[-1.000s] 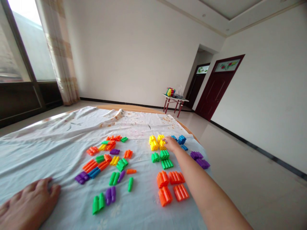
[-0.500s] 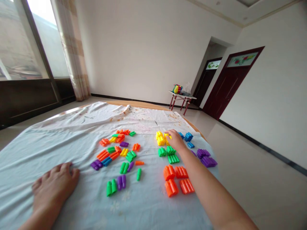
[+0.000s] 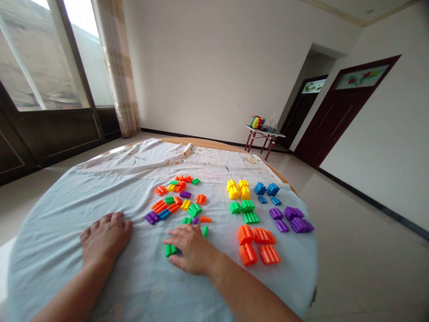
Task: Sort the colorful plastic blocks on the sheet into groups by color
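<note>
Resting left hand (image 3: pixel 105 237) flat on tablecloth (image 3: pixel 134 286), palm down, spreading fingers slightly apart, gripping nothing. Reaching right hand (image 3: pixel 192 248) over green pieces (image 3: pixel 170 250), curving thumb and fingers around with a gap between; not seeing enough to tell if clamped or just touching. Partly covering purple bit (image 3: pixel 180 253) too. Showing mixed-colour pieces (image 3: pixel 174 207) scattered beyond both hands. Grouping by colour at right: yellow cluster (image 3: pixel 238 190), blue cluster (image 3: pixel 266 189), green cluster (image 3: pixel 247 206), purple cluster (image 3: pixel 295 219), orange cluster (image 3: pixel 246 254).
</note>
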`<action>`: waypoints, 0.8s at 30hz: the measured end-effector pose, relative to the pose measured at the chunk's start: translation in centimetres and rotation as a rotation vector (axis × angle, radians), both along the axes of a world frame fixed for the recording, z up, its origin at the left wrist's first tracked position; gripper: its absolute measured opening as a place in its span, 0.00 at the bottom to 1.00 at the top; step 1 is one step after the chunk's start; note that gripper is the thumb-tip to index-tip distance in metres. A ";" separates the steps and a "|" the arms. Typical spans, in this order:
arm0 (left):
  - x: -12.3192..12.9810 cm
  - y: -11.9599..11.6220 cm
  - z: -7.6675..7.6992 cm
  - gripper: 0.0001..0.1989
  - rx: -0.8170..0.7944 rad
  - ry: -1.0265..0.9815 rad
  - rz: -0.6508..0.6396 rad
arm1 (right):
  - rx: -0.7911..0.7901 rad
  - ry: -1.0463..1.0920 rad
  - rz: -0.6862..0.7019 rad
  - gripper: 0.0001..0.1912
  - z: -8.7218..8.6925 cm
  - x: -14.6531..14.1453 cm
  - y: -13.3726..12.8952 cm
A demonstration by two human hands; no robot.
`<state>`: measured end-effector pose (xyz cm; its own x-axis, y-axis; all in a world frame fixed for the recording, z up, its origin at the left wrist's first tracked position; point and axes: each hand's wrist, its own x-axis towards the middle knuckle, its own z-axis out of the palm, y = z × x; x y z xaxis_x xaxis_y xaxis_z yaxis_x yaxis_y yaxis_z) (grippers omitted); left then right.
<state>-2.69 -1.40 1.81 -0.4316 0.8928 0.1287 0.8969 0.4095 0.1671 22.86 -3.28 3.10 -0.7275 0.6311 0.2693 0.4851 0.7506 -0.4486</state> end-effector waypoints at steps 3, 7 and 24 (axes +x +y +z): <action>0.0 0.0 0.0 0.29 0.008 -0.002 -0.001 | 0.010 -0.083 0.006 0.16 -0.5 0.1 0.1; 0.0 0.0 0.1 0.29 0.011 -0.010 -0.011 | 0.011 -0.131 -0.075 0.13 0.1 1.7 0.2; -4.7 3.6 -5.6 0.31 0.020 0.012 -0.017 | -0.020 0.154 -0.157 0.20 1.2 3.6 0.3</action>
